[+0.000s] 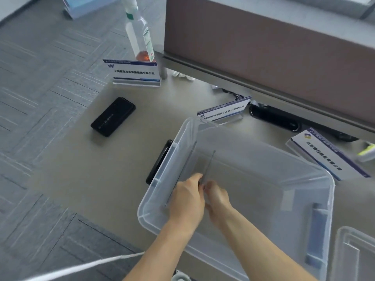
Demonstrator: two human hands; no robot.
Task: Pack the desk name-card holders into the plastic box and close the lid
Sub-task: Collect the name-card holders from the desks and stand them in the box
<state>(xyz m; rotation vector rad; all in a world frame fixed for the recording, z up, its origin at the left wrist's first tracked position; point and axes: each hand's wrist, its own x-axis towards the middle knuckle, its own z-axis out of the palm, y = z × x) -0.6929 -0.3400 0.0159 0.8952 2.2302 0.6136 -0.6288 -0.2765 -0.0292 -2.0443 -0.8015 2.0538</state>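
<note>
Both my bare arms reach up from the bottom edge into the clear plastic box. My left hand and my right hand meet close together, low down by the left wall of the box. They hold thin clear name-card holders that stand on edge along that wall. My left fingers are pinched shut on the near end of them. My right fingers are curled in tight beside them and touch the same end.

On the far left is grey carpet. A white cord runs across the bottom left corner. Next comes a black phone lying flat on the desk, well apart from the box. Behind it stands a name-card holder with a W, upright, with a clear spray bottle just behind it. A black handle sits on the left end of the box.

Further right, a second name-card holder lies tilted just past the far rim of the box. A third name-card holder lies flat near the right side, under the brown desk divider. In the bottom right corner I see part of the clear lid, off the box and just beside it.
</note>
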